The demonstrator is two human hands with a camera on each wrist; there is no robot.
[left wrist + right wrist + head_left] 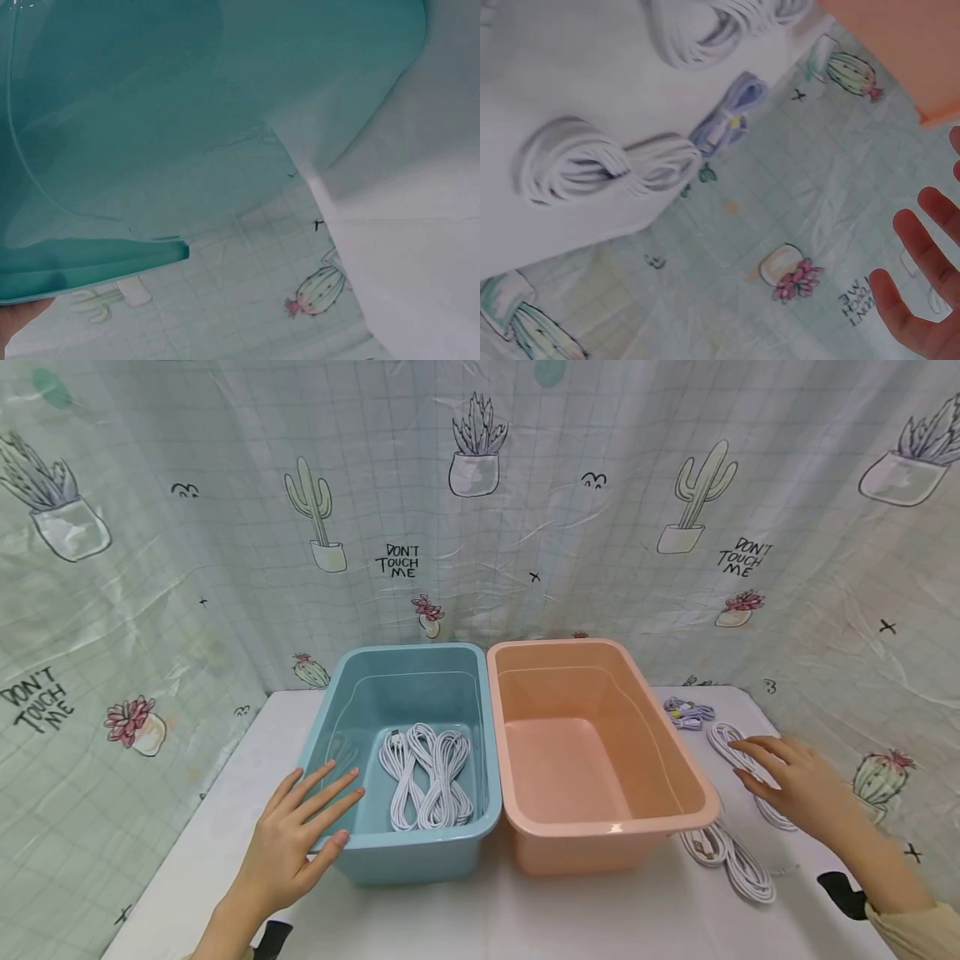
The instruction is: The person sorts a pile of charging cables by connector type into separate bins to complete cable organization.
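My left hand [292,835] is at the front left corner of a blue bin [408,841], fingers spread over its rim and holding nothing. Inside this bin lie white cable bundles [444,777], each tied at its middle. At the right, my right hand [806,781] hovers over a coiled white cable [772,812], its fingers loosely bent and apart with nothing between them. In the right wrist view, the fingers [919,240] show at the right edge, away from the coiled cables. Another white cable bundle [750,875] lies nearer the front, beside the orange bin [600,828].
The orange bin stands right next to the blue one, its inner floor bare. Behind the coiled cable on the right is a small purplish cable bundle [688,713] with a yellow tie. A patterned curtain [525,527] encloses the white table [495,927] at the back and sides.
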